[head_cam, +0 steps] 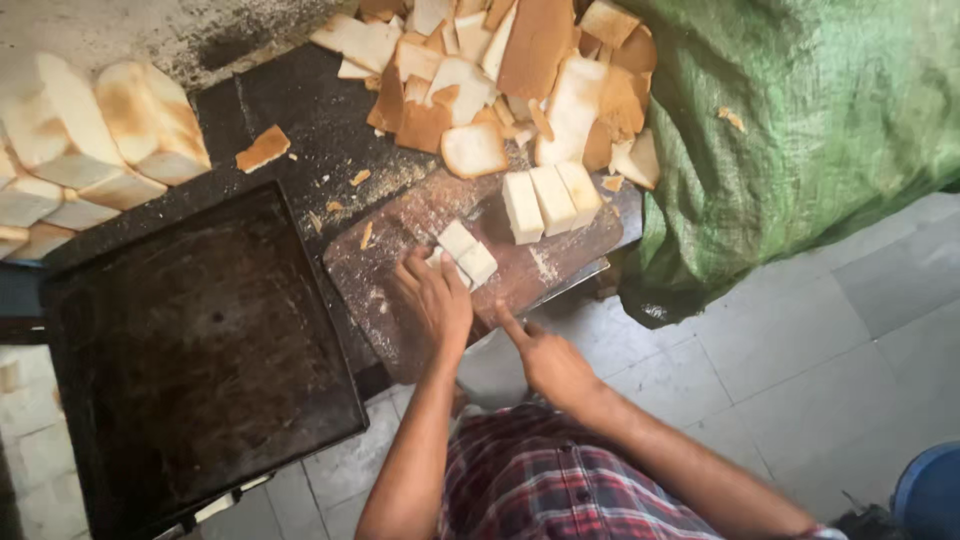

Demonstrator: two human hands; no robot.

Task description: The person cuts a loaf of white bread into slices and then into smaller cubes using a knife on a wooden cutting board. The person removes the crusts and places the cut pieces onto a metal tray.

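The near part of the wooden board (400,290) is free. Three bread blocks (551,200) stand at its far right, the crust pile (500,70) blocks behind, the dark tray (200,350) borders left.

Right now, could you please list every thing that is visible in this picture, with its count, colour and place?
bread blocks: three, white, side by side on the board's far end
cut bread pieces: two, white, under the left fingertips
cutting board: one, brown wood, centre
baking tray: one, dark, left of the board
crust trimmings: a heap, tan and white, top centre
bread loaves: several, pale with browned crust, far left
sack: one, green, right
bucket: one, blue, bottom right corner
left hand: on the cut pieces
right hand: at the board's near edge, forefinger extended; whether it holds anything cannot be told
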